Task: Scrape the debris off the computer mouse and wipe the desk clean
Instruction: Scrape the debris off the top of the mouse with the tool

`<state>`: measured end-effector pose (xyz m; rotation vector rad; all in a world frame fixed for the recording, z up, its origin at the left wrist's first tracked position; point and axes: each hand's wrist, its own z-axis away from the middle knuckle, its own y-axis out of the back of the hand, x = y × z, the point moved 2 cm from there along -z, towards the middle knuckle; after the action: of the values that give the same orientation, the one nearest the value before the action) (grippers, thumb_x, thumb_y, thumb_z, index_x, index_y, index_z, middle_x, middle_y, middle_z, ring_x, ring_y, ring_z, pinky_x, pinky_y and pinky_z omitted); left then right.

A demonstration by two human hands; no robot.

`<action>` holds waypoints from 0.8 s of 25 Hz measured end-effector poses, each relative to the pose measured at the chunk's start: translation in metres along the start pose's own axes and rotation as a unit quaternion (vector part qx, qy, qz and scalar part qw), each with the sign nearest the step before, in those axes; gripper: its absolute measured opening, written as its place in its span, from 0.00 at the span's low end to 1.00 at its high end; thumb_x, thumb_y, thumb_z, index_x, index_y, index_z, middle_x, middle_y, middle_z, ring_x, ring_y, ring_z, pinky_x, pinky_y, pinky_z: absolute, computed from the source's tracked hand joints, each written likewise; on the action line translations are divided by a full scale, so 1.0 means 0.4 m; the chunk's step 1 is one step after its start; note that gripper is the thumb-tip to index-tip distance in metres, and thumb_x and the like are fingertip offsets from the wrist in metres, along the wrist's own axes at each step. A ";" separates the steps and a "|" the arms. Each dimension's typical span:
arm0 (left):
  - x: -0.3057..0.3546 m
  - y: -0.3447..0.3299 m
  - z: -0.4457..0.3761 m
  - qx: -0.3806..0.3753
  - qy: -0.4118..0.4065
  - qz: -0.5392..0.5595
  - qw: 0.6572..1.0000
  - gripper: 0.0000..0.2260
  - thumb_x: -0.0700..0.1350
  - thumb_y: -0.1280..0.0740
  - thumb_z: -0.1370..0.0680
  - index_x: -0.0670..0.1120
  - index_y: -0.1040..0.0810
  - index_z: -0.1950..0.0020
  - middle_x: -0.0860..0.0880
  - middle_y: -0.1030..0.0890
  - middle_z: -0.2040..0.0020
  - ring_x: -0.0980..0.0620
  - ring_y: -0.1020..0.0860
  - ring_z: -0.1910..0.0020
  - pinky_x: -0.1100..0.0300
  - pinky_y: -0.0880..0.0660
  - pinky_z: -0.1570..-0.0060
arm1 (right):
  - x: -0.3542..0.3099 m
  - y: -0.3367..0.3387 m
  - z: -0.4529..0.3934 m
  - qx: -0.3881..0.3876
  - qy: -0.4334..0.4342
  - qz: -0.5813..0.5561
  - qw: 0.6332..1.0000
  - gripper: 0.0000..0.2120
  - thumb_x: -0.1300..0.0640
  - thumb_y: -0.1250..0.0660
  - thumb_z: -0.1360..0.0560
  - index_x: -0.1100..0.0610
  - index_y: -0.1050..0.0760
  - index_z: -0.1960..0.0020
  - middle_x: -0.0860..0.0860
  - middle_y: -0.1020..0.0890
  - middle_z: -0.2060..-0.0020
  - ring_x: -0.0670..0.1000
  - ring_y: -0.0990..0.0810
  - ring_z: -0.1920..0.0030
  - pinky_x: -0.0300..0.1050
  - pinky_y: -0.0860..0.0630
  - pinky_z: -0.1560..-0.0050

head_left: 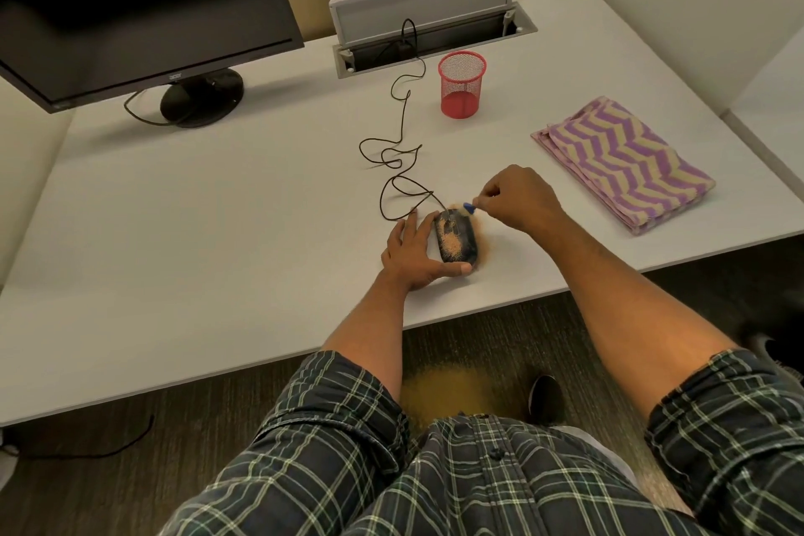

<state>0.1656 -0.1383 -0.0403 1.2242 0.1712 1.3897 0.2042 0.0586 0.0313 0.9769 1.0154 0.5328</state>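
Note:
A dark computer mouse (461, 246) lies near the front edge of the white desk (217, 209), with tan grainy debris (451, 243) on its top and scattered on the desk to its right. My left hand (413, 255) holds the mouse from the left side, the thumb wrapped around its near end. My right hand (517, 198) pinches a small blue-tipped scraper (469, 208), whose tip touches the far end of the mouse. A folded purple and beige zigzag cloth (622, 163) lies on the desk to the right.
The mouse's dark cable (398, 144) loops back to an open cable hatch (430, 26). A red mesh pen cup (461, 85) stands behind the mouse. A black monitor (143, 9) sits at the back left. Tan debris (443, 394) lies on the floor below the desk edge.

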 end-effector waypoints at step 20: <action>0.003 0.002 0.001 -0.005 -0.001 0.007 1.000 0.53 0.70 0.26 0.34 0.64 0.56 0.19 0.56 0.63 0.18 0.50 0.62 0.20 0.42 0.55 0.23 | -0.003 -0.017 0.014 0.038 0.064 0.043 0.996 0.16 0.48 0.35 0.20 0.58 0.16 0.51 0.53 0.16 0.61 0.52 0.22 0.63 0.43 0.31 0.63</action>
<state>0.1658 -0.1379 -0.0389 1.2194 0.1548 1.3996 0.2084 0.0521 0.0270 1.0684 1.1172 0.6382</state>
